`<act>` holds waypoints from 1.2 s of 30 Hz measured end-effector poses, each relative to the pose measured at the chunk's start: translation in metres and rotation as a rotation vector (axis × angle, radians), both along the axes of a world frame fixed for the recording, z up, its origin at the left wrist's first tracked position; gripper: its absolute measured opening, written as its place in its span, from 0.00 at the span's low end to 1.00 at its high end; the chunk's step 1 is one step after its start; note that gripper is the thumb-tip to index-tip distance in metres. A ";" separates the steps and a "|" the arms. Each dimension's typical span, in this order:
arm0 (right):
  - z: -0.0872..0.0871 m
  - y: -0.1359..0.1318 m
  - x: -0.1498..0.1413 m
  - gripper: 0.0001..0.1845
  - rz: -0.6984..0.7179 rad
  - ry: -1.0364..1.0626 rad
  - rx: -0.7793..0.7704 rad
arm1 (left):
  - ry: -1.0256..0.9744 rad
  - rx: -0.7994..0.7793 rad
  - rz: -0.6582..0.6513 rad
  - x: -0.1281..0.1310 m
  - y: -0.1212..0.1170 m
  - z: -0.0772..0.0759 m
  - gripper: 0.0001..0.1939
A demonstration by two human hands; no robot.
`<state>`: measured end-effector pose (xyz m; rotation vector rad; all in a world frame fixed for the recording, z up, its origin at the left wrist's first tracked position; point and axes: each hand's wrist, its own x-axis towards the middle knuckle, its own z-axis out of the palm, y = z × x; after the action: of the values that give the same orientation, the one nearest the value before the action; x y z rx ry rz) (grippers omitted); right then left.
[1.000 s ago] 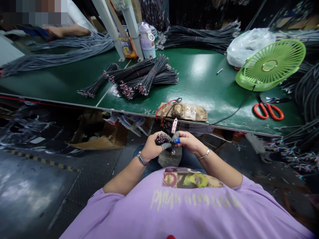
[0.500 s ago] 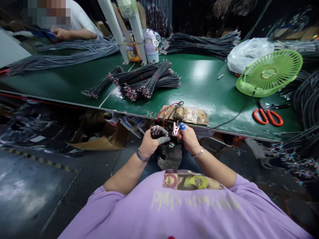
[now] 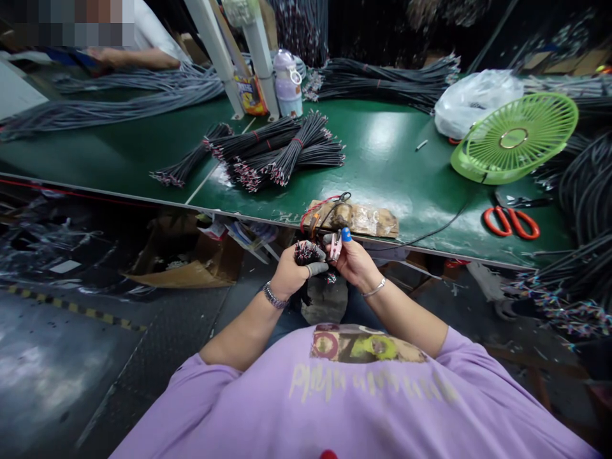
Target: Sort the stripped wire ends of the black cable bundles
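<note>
My left hand [image 3: 291, 271] is closed around a short bundle of black cables [image 3: 304, 253], their stripped coloured ends pointing up; a grey finger cot covers its thumb. My right hand [image 3: 352, 260], with a blue cot on one fingertip, pinches a small pink-white clip [image 3: 336, 245] that hangs on wires from a taped wooden block [image 3: 356, 218] at the table's front edge. Both hands sit just below that edge, nearly touching.
On the green table [image 3: 392, 153] lie tied cable bundles [image 3: 280, 152], a green fan [image 3: 516, 135], red scissors [image 3: 510, 221], a plastic bag [image 3: 478, 94] and a bottle [image 3: 288, 83]. Another person's arm [image 3: 129, 57] rests at the far left. A cardboard box [image 3: 186, 261] sits under the table.
Both hands rose from my lap toward the table edge. My right hand took hold of the pink-white clip that was hanging free a second ago.
</note>
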<state>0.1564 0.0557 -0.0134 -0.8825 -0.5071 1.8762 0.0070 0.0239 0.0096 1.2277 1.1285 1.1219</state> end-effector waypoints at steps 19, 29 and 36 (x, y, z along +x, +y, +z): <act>-0.013 -0.034 0.020 0.23 0.251 0.182 -0.107 | -0.151 -0.146 -0.071 -0.001 -0.010 -0.014 0.14; -0.012 -0.045 0.019 0.14 0.237 -0.102 0.159 | -0.033 -0.116 -0.033 -0.001 -0.009 -0.024 0.25; -0.007 -0.032 0.012 0.15 0.242 -0.386 0.396 | 0.053 0.002 -0.136 -0.002 -0.007 -0.026 0.30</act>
<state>0.1687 0.0233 -0.0208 -0.9438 -1.2232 1.7285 0.0051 0.0166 -0.0163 1.3220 1.0664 0.9936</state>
